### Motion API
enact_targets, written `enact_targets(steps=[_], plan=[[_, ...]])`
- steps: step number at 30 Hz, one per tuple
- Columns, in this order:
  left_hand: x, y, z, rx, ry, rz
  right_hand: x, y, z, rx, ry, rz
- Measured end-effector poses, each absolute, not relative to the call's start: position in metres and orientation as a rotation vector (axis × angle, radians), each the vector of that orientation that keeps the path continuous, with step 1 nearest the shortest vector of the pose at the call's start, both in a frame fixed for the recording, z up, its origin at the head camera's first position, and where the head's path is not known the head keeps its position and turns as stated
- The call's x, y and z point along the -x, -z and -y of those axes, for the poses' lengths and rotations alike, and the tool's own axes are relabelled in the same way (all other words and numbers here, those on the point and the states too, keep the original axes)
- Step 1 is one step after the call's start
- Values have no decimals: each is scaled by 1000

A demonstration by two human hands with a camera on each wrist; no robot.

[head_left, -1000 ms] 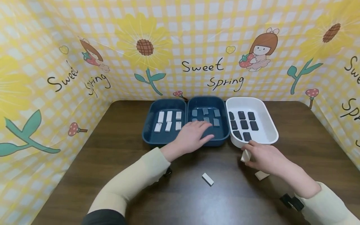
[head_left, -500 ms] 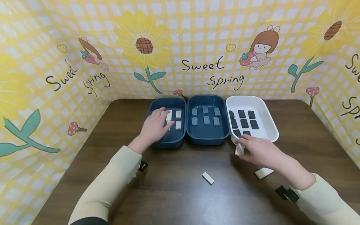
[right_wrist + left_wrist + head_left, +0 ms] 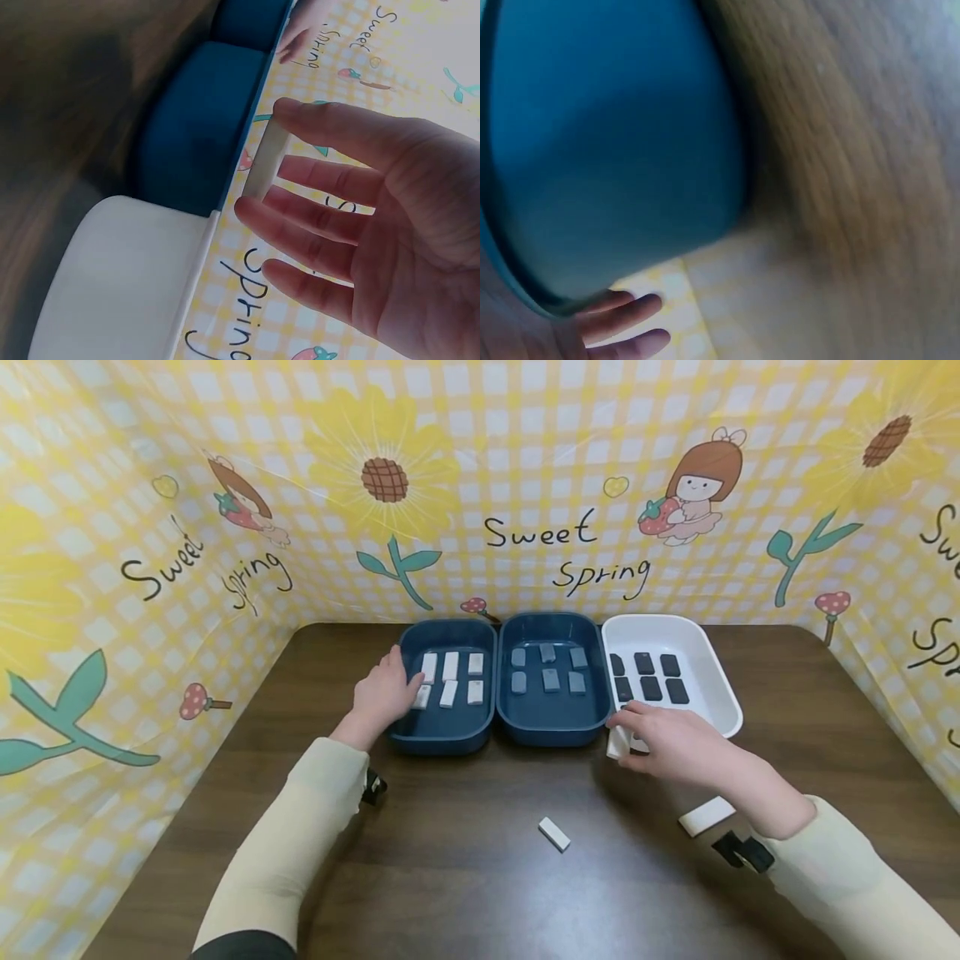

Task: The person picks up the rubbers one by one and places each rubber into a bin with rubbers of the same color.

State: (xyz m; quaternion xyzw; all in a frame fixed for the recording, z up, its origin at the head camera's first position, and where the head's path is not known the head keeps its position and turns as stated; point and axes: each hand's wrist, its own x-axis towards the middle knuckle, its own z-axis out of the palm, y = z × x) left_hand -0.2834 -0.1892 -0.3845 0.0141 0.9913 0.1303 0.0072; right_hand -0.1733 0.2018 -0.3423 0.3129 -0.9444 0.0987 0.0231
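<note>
My left hand (image 3: 381,695) is at the left rim of the left dark blue bin (image 3: 442,745), thumb toward the inside. In the left wrist view its fingers (image 3: 622,319) look extended beyond the bin's edge; whether they touch the rim I cannot tell. My right hand (image 3: 675,739) pinches a white rectangular block (image 3: 617,743) between thumb and fingertips, above the front left corner of the white bin (image 3: 723,727). The right wrist view shows this block (image 3: 266,159) held by its two ends. White blocks (image 3: 451,666) lie in rows in the left bin.
The middle blue bin (image 3: 555,737) holds several grey-blue blocks (image 3: 551,680); the white bin holds several black ones (image 3: 650,688). Two white blocks lie on the wooden table (image 3: 465,860): a small one (image 3: 554,834) and a larger one (image 3: 707,816) near the right wrist.
My left hand has swept left from over the middle bin, across the left bin, to its left rim. My right hand has moved left and slightly away from me with the white block.
</note>
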Motion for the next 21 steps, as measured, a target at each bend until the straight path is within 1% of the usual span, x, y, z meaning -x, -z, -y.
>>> enact_targets(steps=[9, 16, 21], plan=[[291, 391, 207, 36, -457, -3013, 190, 333, -180, -1003, -311, 2933], [293, 397, 207, 150, -504, -2979, 206, 326, -166, -1006, -307, 2951], [295, 398, 205, 157, -460, -2964, 216, 320, -155, -973, -356, 2983]])
